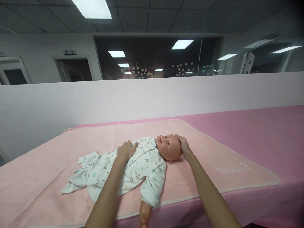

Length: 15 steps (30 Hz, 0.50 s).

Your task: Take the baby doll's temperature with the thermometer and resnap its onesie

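Observation:
A baby doll (169, 146) lies on its back across a peach blanket (201, 161), its head to the right. It is dressed in a white printed romper (142, 163) whose legs lie flat to the left. My left hand (127, 150) rests on the doll's belly, fingers stretched out over the cloth. Against the crown of the doll's head lies my right hand (184, 145), open, with its fingers laid along the scalp. One bare doll forearm (144, 212) comes out of the near sleeve and hangs toward the front edge.
Pink sheeting (261, 136) covers the padded surface under the blanket. A low white partition (142, 98) runs along the back. Beyond it are a dark window (152, 57) with heart stickers and an open doorway (77, 70) at the left.

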Each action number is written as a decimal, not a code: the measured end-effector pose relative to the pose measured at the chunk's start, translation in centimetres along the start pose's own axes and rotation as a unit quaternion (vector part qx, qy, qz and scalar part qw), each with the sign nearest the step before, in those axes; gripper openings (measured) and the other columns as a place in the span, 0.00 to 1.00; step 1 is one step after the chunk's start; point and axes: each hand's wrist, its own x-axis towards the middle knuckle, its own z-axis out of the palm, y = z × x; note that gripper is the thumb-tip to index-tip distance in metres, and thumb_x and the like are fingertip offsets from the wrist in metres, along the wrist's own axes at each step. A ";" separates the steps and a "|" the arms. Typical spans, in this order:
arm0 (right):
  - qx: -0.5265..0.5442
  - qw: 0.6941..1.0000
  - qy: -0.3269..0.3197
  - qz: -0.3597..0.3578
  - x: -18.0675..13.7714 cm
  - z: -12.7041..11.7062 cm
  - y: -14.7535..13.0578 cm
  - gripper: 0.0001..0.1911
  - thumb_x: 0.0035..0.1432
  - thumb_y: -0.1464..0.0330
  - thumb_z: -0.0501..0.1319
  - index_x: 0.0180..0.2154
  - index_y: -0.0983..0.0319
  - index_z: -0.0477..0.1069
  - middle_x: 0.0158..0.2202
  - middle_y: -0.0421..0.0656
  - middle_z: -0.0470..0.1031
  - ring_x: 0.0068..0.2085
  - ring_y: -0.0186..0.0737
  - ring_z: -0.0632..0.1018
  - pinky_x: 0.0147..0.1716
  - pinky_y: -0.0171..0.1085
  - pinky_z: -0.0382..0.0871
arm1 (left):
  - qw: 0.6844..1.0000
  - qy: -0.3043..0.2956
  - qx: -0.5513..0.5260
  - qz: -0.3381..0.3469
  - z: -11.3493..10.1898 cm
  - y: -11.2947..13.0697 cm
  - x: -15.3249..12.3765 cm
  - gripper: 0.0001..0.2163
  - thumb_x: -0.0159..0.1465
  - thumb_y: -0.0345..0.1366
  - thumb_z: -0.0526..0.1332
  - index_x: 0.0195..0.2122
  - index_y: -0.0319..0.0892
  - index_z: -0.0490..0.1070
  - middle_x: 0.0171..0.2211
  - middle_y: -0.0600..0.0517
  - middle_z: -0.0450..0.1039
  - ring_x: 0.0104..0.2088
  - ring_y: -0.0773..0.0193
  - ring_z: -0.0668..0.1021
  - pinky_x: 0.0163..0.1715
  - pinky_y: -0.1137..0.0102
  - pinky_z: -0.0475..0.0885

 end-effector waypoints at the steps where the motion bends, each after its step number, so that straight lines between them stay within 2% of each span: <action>1: 0.006 1.000 -0.006 0.003 0.1 0.0 0.1 0.19 0.46 0.55 0.59 0.32 0.63 0.75 0.36 0.46 0.78 0.44 0.50 0.75 0.46 0.45 0.66 | 1.000 0.001 0.000 0.000 0.0 0.0 0.0 0.27 0.59 0.55 0.39 0.43 0.38 0.63 0.45 0.39 0.68 0.43 0.47 0.73 0.40 0.60 0.64; 4: 0.006 1.000 -0.007 0.005 0.4 -0.2 0.5 0.19 0.46 0.55 0.59 0.31 0.63 0.76 0.36 0.45 0.78 0.43 0.49 0.75 0.46 0.44 0.66 | 1.000 0.003 0.000 0.001 0.0 0.0 0.0 0.27 0.59 0.54 0.39 0.43 0.39 0.63 0.45 0.39 0.68 0.43 0.47 0.73 0.40 0.60 0.64; 7: -0.002 1.000 0.017 -0.018 0.6 -0.3 0.6 0.18 0.46 0.57 0.59 0.35 0.62 0.76 0.43 0.44 0.76 0.50 0.48 0.71 0.52 0.43 0.61 | 1.000 0.003 -0.001 0.002 0.1 0.0 0.0 0.27 0.59 0.55 0.39 0.43 0.38 0.63 0.45 0.39 0.68 0.42 0.47 0.73 0.40 0.60 0.64; 9: -0.012 0.998 0.057 -0.040 0.6 -0.3 0.6 0.21 0.45 0.59 0.60 0.42 0.60 0.74 0.50 0.42 0.70 0.56 0.46 0.65 0.56 0.40 0.55 | 1.000 0.003 0.000 0.003 0.2 -0.1 0.1 0.27 0.59 0.54 0.39 0.43 0.38 0.63 0.44 0.39 0.68 0.42 0.47 0.73 0.40 0.60 0.64; 11: -0.030 0.995 0.090 -0.043 0.5 -0.4 0.6 0.27 0.46 0.59 0.61 0.50 0.56 0.67 0.57 0.39 0.61 0.60 0.43 0.59 0.58 0.40 0.51 | 1.000 0.001 0.000 0.003 0.2 0.0 0.1 0.27 0.59 0.54 0.39 0.43 0.38 0.63 0.44 0.39 0.68 0.42 0.47 0.73 0.40 0.60 0.64; 13: -0.047 0.993 0.106 -0.034 0.3 -0.4 0.6 0.33 0.47 0.59 0.60 0.56 0.53 0.60 0.61 0.37 0.53 0.61 0.42 0.55 0.59 0.41 0.50 | 1.000 0.000 0.002 0.002 0.1 0.0 0.1 0.27 0.59 0.54 0.39 0.43 0.38 0.63 0.45 0.39 0.68 0.42 0.47 0.73 0.39 0.61 0.64; 15: -0.056 0.991 0.116 -0.034 0.2 -0.4 0.5 0.36 0.47 0.58 0.61 0.58 0.51 0.55 0.63 0.37 0.49 0.62 0.42 0.53 0.58 0.42 0.50 | 1.000 0.000 0.003 0.001 0.0 0.0 0.0 0.27 0.59 0.54 0.39 0.43 0.38 0.63 0.45 0.39 0.68 0.42 0.47 0.73 0.39 0.61 0.64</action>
